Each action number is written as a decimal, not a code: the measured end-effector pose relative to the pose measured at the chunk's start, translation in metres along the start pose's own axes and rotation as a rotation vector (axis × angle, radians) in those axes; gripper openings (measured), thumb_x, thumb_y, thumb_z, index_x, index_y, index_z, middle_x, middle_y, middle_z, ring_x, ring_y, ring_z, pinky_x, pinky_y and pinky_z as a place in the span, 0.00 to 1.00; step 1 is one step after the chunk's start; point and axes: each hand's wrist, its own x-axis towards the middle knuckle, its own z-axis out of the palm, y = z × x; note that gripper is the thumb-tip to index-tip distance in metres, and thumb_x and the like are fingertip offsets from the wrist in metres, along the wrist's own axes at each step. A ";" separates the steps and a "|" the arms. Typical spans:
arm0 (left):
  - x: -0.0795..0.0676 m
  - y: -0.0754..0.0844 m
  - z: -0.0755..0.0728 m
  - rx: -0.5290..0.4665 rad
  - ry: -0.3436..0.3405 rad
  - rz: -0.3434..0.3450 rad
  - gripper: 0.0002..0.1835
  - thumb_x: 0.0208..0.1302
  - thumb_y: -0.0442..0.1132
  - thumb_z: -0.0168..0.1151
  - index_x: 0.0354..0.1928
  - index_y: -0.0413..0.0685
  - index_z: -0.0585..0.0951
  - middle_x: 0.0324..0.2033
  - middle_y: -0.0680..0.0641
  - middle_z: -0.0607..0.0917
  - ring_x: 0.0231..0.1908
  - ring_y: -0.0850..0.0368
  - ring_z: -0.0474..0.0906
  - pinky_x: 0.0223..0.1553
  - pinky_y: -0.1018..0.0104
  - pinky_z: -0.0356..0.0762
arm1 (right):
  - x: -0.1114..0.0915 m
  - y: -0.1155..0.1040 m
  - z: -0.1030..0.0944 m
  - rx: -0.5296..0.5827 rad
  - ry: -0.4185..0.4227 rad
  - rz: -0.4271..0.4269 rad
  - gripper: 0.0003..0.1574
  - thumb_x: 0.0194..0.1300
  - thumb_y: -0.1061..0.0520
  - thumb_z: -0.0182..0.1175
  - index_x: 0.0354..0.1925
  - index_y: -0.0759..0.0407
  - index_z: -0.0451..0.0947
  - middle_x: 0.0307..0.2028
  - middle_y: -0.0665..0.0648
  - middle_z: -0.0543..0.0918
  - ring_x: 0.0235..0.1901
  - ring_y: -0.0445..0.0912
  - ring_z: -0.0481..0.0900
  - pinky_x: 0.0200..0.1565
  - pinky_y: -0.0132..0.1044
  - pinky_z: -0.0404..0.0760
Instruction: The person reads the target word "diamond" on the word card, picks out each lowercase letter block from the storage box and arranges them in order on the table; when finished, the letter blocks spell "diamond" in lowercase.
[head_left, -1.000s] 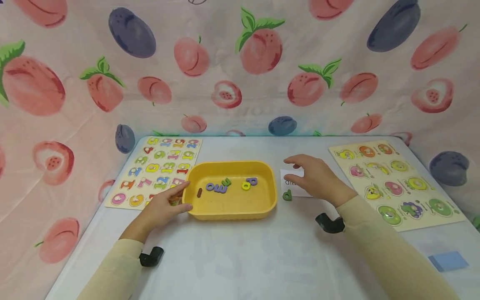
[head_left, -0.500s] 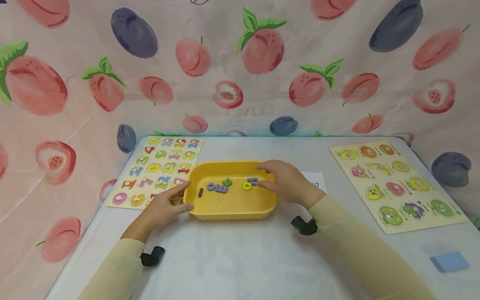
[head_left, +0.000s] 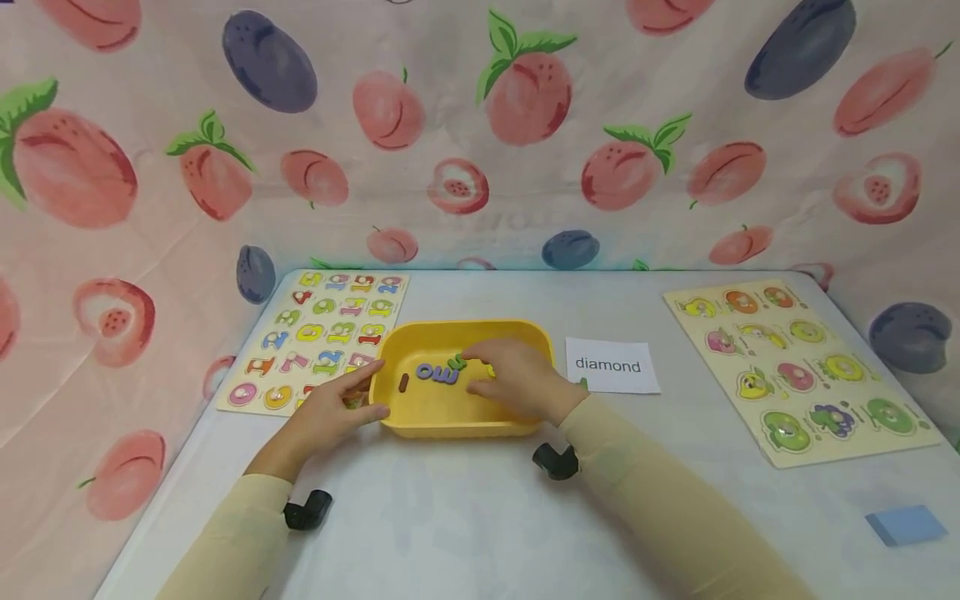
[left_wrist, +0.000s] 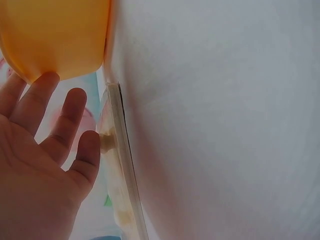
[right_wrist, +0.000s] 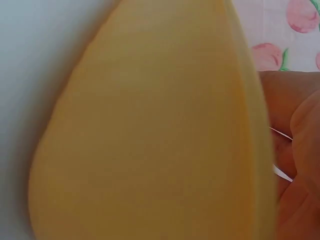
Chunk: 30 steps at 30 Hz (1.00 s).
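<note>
A yellow plastic tray (head_left: 435, 429) holds several small letters. Among them are a purple o (head_left: 424, 372), another purple letter (head_left: 446, 377), a green letter (head_left: 457, 362) and a brown bar-shaped piece (head_left: 403, 382). My left hand (head_left: 326, 417) touches the tray's left end with fairly straight fingers (left_wrist: 70, 122). Over the right half of the tray reaches my right hand (head_left: 517, 379), thumb and fingers apart, near the green letter. It largely covers a yellow letter and hides the purple one beside that. Right of the tray, a green letter (head_left: 583, 383) shows only its top behind my right wrist.
A white card (head_left: 611, 365) printed "diamond" lies right of the tray. A number puzzle board (head_left: 255, 392) sits at the left, partly behind my left hand. At the right are a fruit puzzle board (head_left: 772, 358) and a blue block (head_left: 906, 525).
My right hand has moved left from above the card, past the tray's right rim, to over the letters inside. The card is now uncovered. My left hand stays at the tray's left end.
</note>
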 end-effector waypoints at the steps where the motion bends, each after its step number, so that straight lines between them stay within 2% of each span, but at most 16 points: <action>1: 0.000 0.000 0.000 -0.001 0.001 -0.001 0.44 0.60 0.57 0.71 0.76 0.61 0.64 0.67 0.39 0.73 0.68 0.37 0.65 0.65 0.35 0.62 | 0.002 -0.002 0.003 -0.005 -0.008 -0.004 0.30 0.69 0.50 0.65 0.65 0.57 0.75 0.60 0.56 0.80 0.59 0.53 0.77 0.63 0.46 0.72; 6: 0.000 -0.001 0.000 -0.007 0.001 -0.007 0.44 0.60 0.57 0.71 0.76 0.61 0.64 0.66 0.39 0.74 0.67 0.37 0.65 0.65 0.36 0.62 | 0.014 -0.011 0.014 -0.008 -0.029 -0.028 0.30 0.69 0.51 0.65 0.66 0.57 0.75 0.61 0.53 0.79 0.63 0.50 0.74 0.67 0.45 0.68; 14: 0.000 -0.001 -0.001 -0.025 0.003 -0.003 0.43 0.60 0.56 0.72 0.76 0.61 0.65 0.66 0.40 0.75 0.69 0.37 0.63 0.66 0.35 0.59 | 0.029 -0.019 0.028 0.008 -0.043 -0.076 0.28 0.69 0.52 0.65 0.64 0.58 0.77 0.59 0.54 0.81 0.61 0.49 0.76 0.66 0.44 0.69; 30: 0.000 -0.002 0.000 -0.014 0.011 0.017 0.43 0.60 0.57 0.71 0.76 0.59 0.65 0.66 0.41 0.75 0.69 0.38 0.64 0.66 0.36 0.62 | 0.046 -0.025 0.044 -0.002 -0.084 -0.048 0.28 0.69 0.52 0.65 0.64 0.57 0.77 0.58 0.52 0.82 0.61 0.46 0.76 0.66 0.40 0.69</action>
